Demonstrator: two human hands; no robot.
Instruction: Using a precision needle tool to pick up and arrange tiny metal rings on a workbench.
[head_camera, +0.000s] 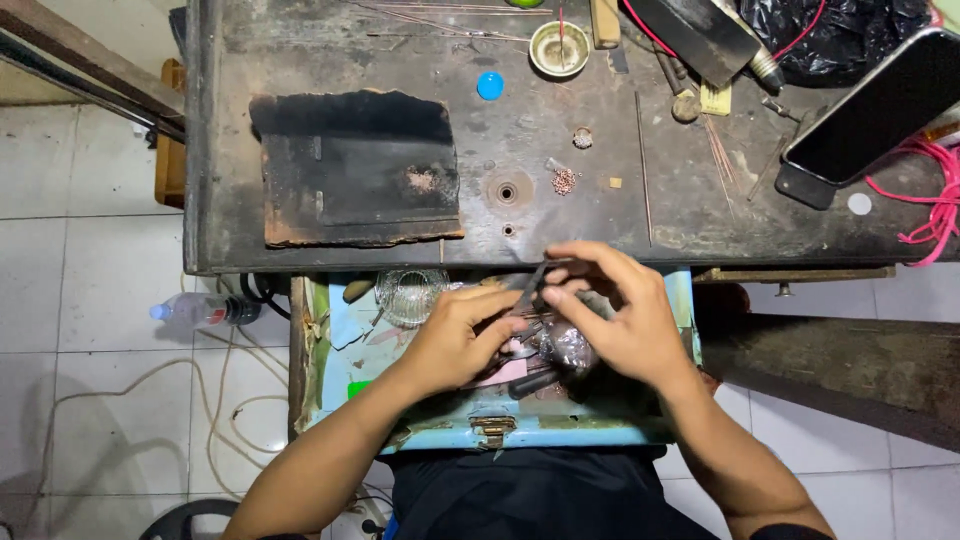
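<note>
Tool: a dark slim tool (535, 283), pliers or tweezers by the look, held between both hands over the open drawer, just below the worktop edge.
Long axis: runs upward and to the right, from the left hand's fingers toward the right hand's fingertips.
Left hand (462, 335): fingers curled narrowly around the tool's lower end; it reaches in from the lower left.
Right hand (615, 315): thumb and fingers pinched at the tool's upper end, palm arched over a shiny crumpled bag (566, 345).
Nearer hand: both touch the tool; the right hand covers more of it.
Drawer (540, 432): pale blue, with a brass latch at the front, full of small clutter; a glass bowl (410, 292) sits at its upper left.
Worktop (250, 250): dark and scarred; a charred board (355, 170) lies left, a phone (880, 105) right, a small heap of beads (565, 180) above the hands.
</note>
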